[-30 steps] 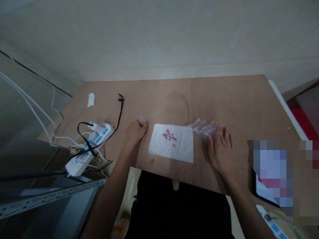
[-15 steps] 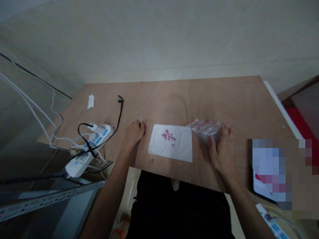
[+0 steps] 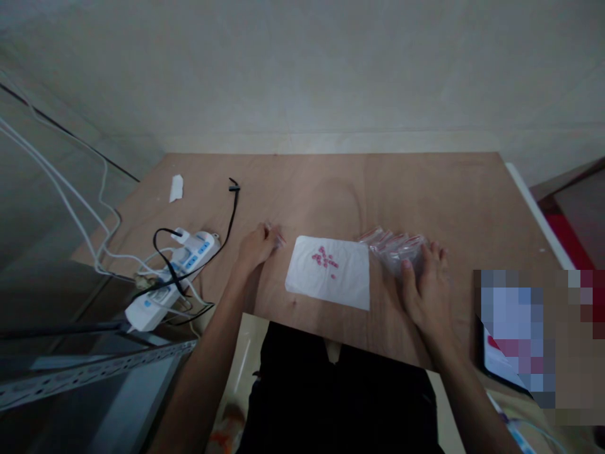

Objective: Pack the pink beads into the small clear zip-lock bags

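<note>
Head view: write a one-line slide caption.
Left hand pinches a small clear bag beside white paper holding pink beads; right hand rests on stacked zip bags.

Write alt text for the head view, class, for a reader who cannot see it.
A person's right hand rests on a pile of small clear plastic bags while the left hand pinches one small clear bag. Between them, tiny pink pieces lie on a white paper sheet on a brown wooden table.

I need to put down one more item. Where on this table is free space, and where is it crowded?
Free: the table behind the white sheet and bag stack, up to the wall. Crowded: the near strip with left hand and right hand, and the left edge with the power strip.
</note>
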A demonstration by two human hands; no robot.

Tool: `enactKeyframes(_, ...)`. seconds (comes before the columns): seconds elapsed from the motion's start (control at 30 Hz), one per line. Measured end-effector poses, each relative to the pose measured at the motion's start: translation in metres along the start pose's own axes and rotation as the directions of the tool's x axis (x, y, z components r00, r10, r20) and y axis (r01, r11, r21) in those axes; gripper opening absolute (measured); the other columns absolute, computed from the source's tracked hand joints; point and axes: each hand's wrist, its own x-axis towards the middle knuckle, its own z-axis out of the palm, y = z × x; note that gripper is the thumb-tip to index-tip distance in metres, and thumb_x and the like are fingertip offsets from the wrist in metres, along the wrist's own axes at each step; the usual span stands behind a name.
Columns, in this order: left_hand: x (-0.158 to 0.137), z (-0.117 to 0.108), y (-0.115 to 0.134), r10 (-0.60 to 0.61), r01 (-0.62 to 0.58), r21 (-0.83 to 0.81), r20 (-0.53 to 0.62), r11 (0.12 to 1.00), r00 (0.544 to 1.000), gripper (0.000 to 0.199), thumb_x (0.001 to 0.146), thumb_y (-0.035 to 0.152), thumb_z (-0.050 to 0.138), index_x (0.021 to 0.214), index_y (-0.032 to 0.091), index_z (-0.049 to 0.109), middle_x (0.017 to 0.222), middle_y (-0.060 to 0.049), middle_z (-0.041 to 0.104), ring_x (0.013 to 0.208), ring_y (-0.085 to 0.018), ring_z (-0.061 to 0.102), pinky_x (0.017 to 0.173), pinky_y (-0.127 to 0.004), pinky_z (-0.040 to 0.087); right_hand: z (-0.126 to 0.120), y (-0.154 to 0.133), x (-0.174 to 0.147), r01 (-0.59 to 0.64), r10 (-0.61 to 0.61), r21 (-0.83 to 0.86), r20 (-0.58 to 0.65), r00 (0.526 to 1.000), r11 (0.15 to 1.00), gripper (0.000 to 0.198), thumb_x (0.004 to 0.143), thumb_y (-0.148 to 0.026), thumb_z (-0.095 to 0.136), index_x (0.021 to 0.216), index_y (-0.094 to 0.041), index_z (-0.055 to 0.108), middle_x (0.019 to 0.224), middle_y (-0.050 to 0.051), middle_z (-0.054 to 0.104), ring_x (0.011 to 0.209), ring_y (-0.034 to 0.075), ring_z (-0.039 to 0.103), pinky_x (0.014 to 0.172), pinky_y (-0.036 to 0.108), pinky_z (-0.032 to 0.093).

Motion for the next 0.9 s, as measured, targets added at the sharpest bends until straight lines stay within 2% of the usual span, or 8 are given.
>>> enactKeyframes(0.23, -0.001, 0.009, -0.003, 0.033, -0.051, -0.179, -0.103, 0.982, 0.994, 0.021, 0.088, 0.031, 0.044, 0.087, 0.019, 0.061, 0.086, -0.008, 0.071, 0.084, -0.024, 0.065, 0.072, -0.030, 0.043, 0.001, 0.002, -0.001, 0.027, -0.027, 0.003, -0.016, 1.000, 1.000, 0.062, 0.094, -0.048, 0.035, 0.144, -0.011, 0.035, 0.154, 0.020, 0.029, 0.145, 0.037, 0.015, 0.111, 0.065, 0.022)
enactKeyframes(0.37, -0.007, -0.002, -0.009, 0.028, -0.087, -0.332, -0.177, 0.939, 0.984, 0.017, 0.082, 0.028, 0.047, 0.071, 0.019, 0.057, 0.069, -0.002, 0.062, 0.068, -0.018, 0.059, 0.061, -0.026, 0.040, -0.016, -0.015, -0.006, 0.098, -0.101, -0.024, -0.185, 0.978, 0.995, 0.055, 0.094, -0.040, 0.042, 0.141, -0.012, 0.040, 0.155, 0.021, 0.027, 0.145, 0.037, 0.015, 0.111, 0.065, 0.021)
enactKeyframes(0.43, -0.020, -0.015, -0.011, 0.028, -0.113, -0.402, -0.212, 0.908, 0.977, 0.019, 0.082, 0.031, 0.048, 0.069, 0.019, 0.055, 0.063, 0.001, 0.057, 0.060, -0.015, 0.054, 0.057, -0.024, 0.039, -0.025, -0.037, -0.009, 0.152, -0.145, 0.000, -0.289, 0.946, 0.988, 0.045, 0.092, -0.033, 0.049, 0.132, -0.013, 0.050, 0.147, 0.021, 0.040, 0.139, 0.036, 0.033, 0.109, 0.061, 0.029)
enactKeyframes(0.5, -0.041, -0.029, -0.008, 0.041, -0.164, -0.504, -0.246, 0.848, 0.968, 0.021, 0.082, 0.035, 0.050, 0.070, 0.019, 0.054, 0.062, 0.003, 0.054, 0.055, -0.012, 0.050, 0.055, -0.023, 0.037, -0.029, -0.067, -0.012, 0.226, -0.179, 0.126, -0.305, 0.935, 0.966, 0.029, 0.090, -0.028, 0.054, 0.115, -0.016, 0.063, 0.124, 0.017, 0.061, 0.118, 0.031, 0.057, 0.100, 0.054, 0.044)
enactKeyframes(0.57, -0.066, -0.040, 0.001, 0.060, -0.250, -0.694, -0.286, 0.675, 0.956, 0.022, 0.080, 0.037, 0.058, 0.068, 0.019, 0.054, 0.058, 0.005, 0.050, 0.052, -0.010, 0.045, 0.053, -0.022, 0.035, -0.026, -0.102, -0.013, 0.268, -0.210, 0.352, -0.193, 0.958, 0.897, 0.018, 0.090, -0.025, 0.054, 0.101, -0.021, 0.068, 0.099, 0.008, 0.070, 0.095, 0.024, 0.066, 0.087, 0.044, 0.053)
enactKeyframes(0.7, -0.114, -0.041, 0.025, 0.143, -0.291, -0.838, -0.253, 0.461, 0.957, 0.024, 0.081, 0.035, 0.065, 0.066, 0.018, 0.057, 0.057, 0.004, 0.053, 0.054, -0.009, 0.048, 0.057, -0.022, 0.038, -0.005, -0.163, -0.018, 0.105, -0.283, 0.716, 0.134, 0.950, 0.690, 0.017, 0.090, -0.022, 0.057, 0.096, -0.025, 0.073, 0.094, 0.004, 0.073, 0.086, 0.017, 0.067, 0.081, 0.034, 0.054)
enactKeyframes(0.8, -0.132, -0.028, 0.037, 0.132, -0.187, -0.959, -0.162, 0.213, 0.978, 0.026, 0.080, 0.039, 0.068, 0.067, 0.018, 0.059, 0.055, 0.005, 0.053, 0.053, -0.008, 0.047, 0.055, -0.021, 0.038, 0.005, -0.179, -0.025, 0.011, -0.320, 0.807, 0.222, 0.921, 0.590, 0.018, 0.089, -0.021, 0.059, 0.091, -0.027, 0.076, 0.087, 0.003, 0.073, 0.081, 0.015, 0.068, 0.074, 0.030, 0.055)
enactKeyframes(0.9, -0.136, -0.013, 0.044, 0.136, -0.029, -0.999, -0.032, -0.026, 0.990, 0.029, 0.075, 0.044, 0.073, 0.069, 0.018, 0.062, 0.059, 0.004, 0.057, 0.056, -0.009, 0.050, 0.059, -0.021, 0.041, 0.005, -0.171, -0.032, -0.039, -0.290, 0.814, 0.250, 0.924, 0.579, 0.019, 0.085, -0.020, 0.064, 0.096, -0.030, 0.076, 0.092, 0.002, 0.073, 0.086, 0.016, 0.068, 0.073, 0.028, 0.056)
